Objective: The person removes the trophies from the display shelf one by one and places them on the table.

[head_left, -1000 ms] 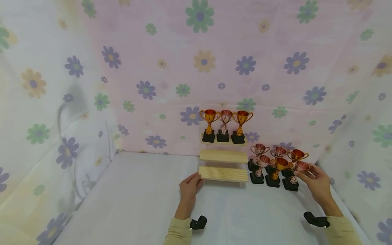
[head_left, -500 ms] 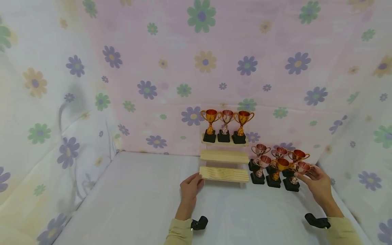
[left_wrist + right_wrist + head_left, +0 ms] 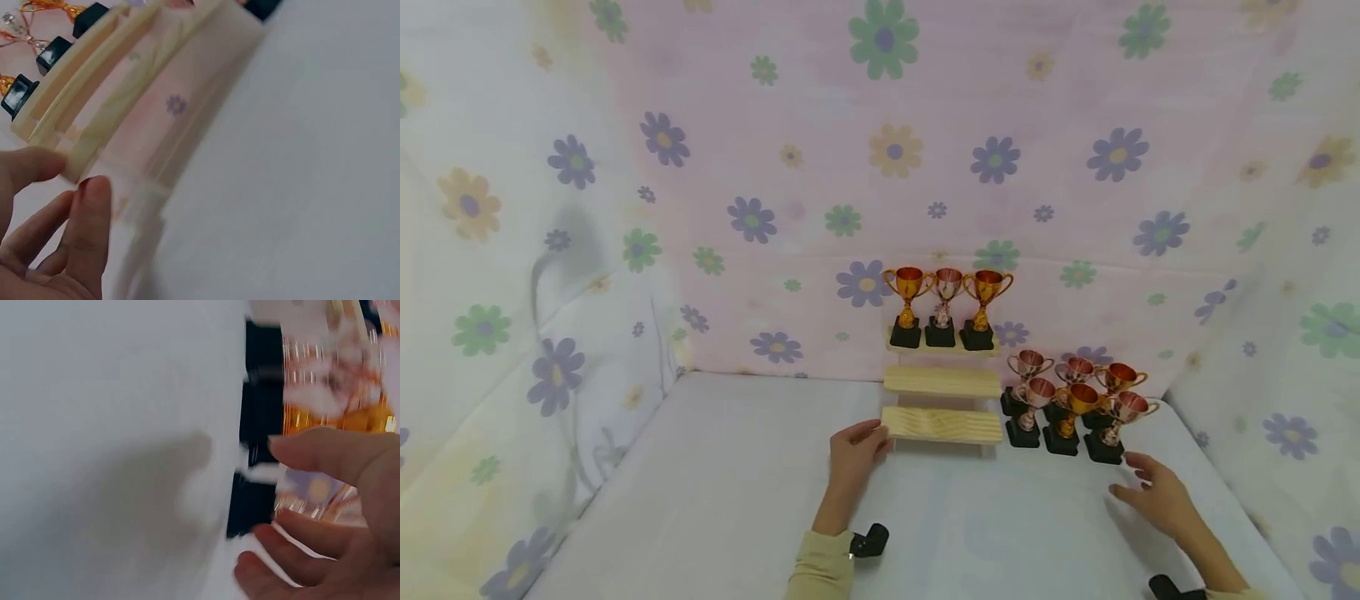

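Note:
My left hand [image 3: 852, 458] pinches the left end of the lowest board on a three-tier wooden display stand [image 3: 942, 425]; the left wrist view shows thumb and fingertips [image 3: 95, 190] at that end. Three small trophy cups stand on the top tier: a gold trophy [image 3: 908, 287], a pinkish-silver trophy [image 3: 947, 287] and another gold trophy [image 3: 987, 292]. My right hand [image 3: 1161, 500] hovers in front of the table group with fingers spread, holding nothing. Nearest to it is a rose-coloured trophy [image 3: 1126, 412] on a black base. The right wrist view is blurred.
Several trophies stand in two rows right of the stand, among them a gold trophy [image 3: 1078, 404] and a rose trophy [image 3: 1037, 396]. A white cloth [image 3: 737, 500] covers the table. Flowered fabric [image 3: 775, 275] hangs behind and at both sides.
My right hand has let go of the front right trophy and drawn back toward me. The left hand stays on the stand. The trophies keep their places.

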Tool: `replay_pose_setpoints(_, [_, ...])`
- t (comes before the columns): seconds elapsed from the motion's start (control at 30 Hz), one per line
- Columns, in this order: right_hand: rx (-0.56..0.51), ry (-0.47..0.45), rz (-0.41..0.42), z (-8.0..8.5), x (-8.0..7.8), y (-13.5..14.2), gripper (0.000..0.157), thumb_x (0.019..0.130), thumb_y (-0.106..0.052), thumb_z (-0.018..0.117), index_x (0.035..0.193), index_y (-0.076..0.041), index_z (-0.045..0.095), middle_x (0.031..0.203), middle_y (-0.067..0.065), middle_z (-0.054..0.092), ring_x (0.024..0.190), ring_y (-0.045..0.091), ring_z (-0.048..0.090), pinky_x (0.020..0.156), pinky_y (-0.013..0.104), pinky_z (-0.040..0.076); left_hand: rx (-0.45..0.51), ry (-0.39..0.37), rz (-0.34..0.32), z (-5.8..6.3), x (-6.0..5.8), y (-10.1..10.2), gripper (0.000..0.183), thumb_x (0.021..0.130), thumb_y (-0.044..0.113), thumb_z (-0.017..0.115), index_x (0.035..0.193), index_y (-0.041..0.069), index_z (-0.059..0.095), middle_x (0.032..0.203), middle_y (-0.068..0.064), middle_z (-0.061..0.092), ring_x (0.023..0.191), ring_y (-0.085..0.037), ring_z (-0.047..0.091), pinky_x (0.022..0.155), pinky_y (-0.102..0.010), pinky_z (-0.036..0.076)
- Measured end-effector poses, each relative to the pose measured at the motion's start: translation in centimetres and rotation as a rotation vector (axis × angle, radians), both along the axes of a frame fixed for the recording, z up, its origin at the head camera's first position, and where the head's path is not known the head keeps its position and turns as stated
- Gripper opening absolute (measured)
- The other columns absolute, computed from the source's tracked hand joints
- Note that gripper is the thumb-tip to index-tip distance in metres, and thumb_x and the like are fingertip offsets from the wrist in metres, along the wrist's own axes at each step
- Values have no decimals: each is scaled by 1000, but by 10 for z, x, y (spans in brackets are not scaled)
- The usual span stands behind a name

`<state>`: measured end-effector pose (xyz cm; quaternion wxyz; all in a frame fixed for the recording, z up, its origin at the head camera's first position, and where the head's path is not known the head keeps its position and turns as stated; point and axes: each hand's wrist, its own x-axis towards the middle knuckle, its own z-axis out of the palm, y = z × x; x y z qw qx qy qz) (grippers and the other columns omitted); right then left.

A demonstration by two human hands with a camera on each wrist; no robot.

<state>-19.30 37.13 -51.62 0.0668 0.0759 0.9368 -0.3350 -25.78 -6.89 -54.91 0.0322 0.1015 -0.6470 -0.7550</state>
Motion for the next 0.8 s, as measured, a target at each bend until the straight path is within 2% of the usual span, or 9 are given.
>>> replay_pose_setpoints(0.1, [67, -34, 125, 2, 17, -31, 66, 90, -28, 78, 136, 12, 52, 136, 41, 49, 125, 60, 44, 100, 71, 44, -277, 115, -43, 5, -3, -14, 30, 88, 6, 77, 113, -9, 71, 95, -19, 75, 78, -21, 73, 68, -27, 62])
replay_pose_setpoints(0.17, [5, -61, 169, 4, 26, -57, 62, 89, -29, 79, 135, 6, 56, 137, 34, 53, 127, 55, 46, 102, 69, 44, -397, 189, -43, 13, -6, -21, 31, 89, 6, 76, 115, -9, 71, 97, -19, 75, 82, -25, 74, 70, -29, 63])
replay_pose_setpoints(0.23, [-108, -58, 211, 3, 29, -80, 60, 90, -27, 79, 137, 3, 57, 137, 27, 57, 126, 49, 51, 103, 64, 48, -440, 253, -43, 22, -9, -26, 31, 90, 5, 75, 117, -8, 70, 100, -21, 75, 89, -31, 74, 77, -33, 63])
replay_pose_setpoints(0.33, [-286, -52, 217, 0, 24, -111, 65, 92, -25, 77, 144, 3, 49, 139, 23, 57, 125, 41, 55, 102, 56, 53, -402, 324, -48, 43, -14, -29, 34, 91, 3, 74, 123, -7, 68, 108, -24, 73, 97, -36, 73, 86, -37, 62])
replay_pose_setpoints(0.4, [-363, -48, 174, -2, 16, -128, 69, 95, -26, 73, 148, 4, 42, 140, 25, 56, 124, 39, 56, 99, 52, 55, -362, 366, -58, 59, -20, -29, 38, 91, 3, 73, 127, -6, 66, 113, -25, 71, 102, -37, 71, 91, -39, 61])
replay_pose_setpoints(0.47, [-457, -59, 90, -3, 6, -143, 72, 98, -27, 68, 152, 5, 34, 144, 27, 51, 127, 41, 55, 100, 51, 56, -330, 406, -73, 77, -27, -27, 43, 91, 3, 73, 132, -5, 62, 118, -27, 68, 107, -40, 69, 95, -42, 59])
replay_pose_setpoints(0.6, [-670, -55, -43, -6, -12, -165, 68, 105, -23, 55, 155, 9, 21, 153, 32, 39, 136, 44, 47, 110, 51, 48, -293, 483, -107, 120, -45, -23, 55, 91, 2, 73, 141, -7, 53, 129, -32, 59, 119, -48, 60, 106, -52, 51])
replay_pose_setpoints(0.7, [-873, -47, -144, -9, -22, -174, 64, 108, -18, 47, 158, 8, 17, 158, 29, 33, 142, 41, 40, 118, 49, 39, -302, 505, -118, 146, -60, -20, 62, 90, 2, 73, 144, -8, 47, 134, -34, 54, 124, -51, 55, 110, -56, 47])
replay_pose_setpoints(0.8, [-1052, -40, -260, -11, -28, -178, 61, 109, -17, 43, 160, 4, 16, 161, 25, 29, 146, 34, 35, 121, 43, 34, -330, 489, -124, 165, -71, -15, 68, 88, 4, 76, 147, -7, 43, 137, -31, 52, 127, -48, 54, 111, -54, 46])
